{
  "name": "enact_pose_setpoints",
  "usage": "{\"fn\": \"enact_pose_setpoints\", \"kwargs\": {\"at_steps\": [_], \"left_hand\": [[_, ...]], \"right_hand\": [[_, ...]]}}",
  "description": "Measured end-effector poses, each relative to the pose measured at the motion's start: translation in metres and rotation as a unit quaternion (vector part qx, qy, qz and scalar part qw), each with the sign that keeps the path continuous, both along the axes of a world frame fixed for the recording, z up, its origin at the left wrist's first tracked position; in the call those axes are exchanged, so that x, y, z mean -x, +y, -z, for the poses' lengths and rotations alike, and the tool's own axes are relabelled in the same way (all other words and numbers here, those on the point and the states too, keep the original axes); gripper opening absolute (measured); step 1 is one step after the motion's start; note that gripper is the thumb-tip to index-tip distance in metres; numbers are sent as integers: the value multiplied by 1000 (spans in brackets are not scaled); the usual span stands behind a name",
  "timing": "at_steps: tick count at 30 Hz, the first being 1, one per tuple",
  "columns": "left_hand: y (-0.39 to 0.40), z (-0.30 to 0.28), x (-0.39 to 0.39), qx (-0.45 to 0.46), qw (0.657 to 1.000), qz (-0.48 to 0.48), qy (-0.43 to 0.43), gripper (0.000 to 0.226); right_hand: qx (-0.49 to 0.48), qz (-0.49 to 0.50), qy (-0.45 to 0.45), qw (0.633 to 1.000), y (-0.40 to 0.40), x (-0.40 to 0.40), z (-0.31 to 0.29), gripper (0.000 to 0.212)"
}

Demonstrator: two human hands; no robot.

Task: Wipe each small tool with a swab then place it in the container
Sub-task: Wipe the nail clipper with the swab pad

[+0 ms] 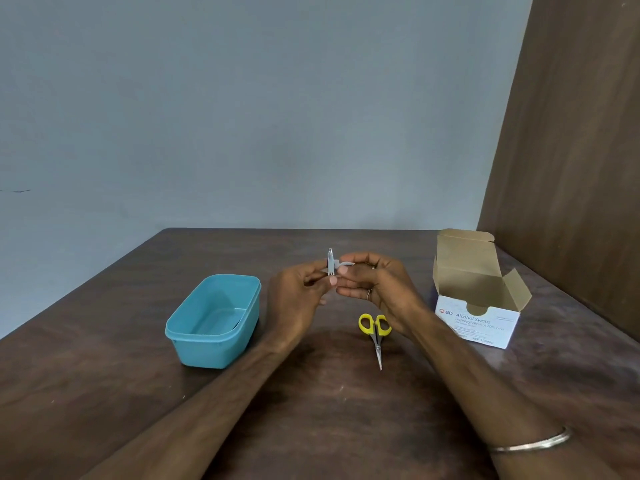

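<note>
Box point(479, 322) at right, flaps open, front reads "BD Alcohol Swabs", "Isopropyl Alcohol 70%"; inside hidden
Left hand point(298, 299) pinches lower end of nail clipper point(330, 262), upright above table point(104, 393), thumb and curled fingers round it
Right hand point(374, 289) pinches white swab point(346, 264) between fingertips, swab touching clipper's right side
Teal container point(211, 327) at left, nothing visible inside
Yellow-handled scissors point(375, 336) flat on table, below right hand, blades closed, tips toward camera
</note>
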State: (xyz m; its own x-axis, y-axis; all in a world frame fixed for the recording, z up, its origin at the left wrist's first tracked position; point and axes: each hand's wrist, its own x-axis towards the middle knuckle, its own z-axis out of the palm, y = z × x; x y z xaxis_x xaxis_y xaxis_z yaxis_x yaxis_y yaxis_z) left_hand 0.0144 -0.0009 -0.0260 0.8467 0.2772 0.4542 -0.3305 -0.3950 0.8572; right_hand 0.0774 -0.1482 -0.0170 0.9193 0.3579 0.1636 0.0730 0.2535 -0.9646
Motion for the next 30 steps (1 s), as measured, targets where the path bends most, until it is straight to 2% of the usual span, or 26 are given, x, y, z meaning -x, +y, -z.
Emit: {"fn": "enact_pose_setpoints", "kwargs": {"at_steps": [3, 7, 10, 17, 24, 27, 30], "left_hand": [[2, 1, 1, 61, 998, 6, 6, 27], [6, 3, 1, 101, 995, -5, 20, 29], [8, 7, -1, 84, 996, -12, 26, 27], [9, 14, -5, 38, 999, -1, 27, 24], [4, 12, 2, 5, 1000, 29, 10, 25], [7, 13, 0, 3, 999, 28, 14, 30], [10, 15, -2, 3, 1000, 15, 13, 24]], "right_hand": [[20, 12, -12, 1000, -1, 0, -1, 24], [48, 52, -60, 996, -2, 0, 1, 15], [42, 43, -67, 996, -2, 0, 0, 26], [112, 32, -92, 989, 2, 1, 5, 15], [115, 21, -69, 991, 1, 3, 4, 40], [125, 14, -80, 989, 0, 4, 3, 33], [114, 19, -81, 990, 0, 4, 2, 29]]}}
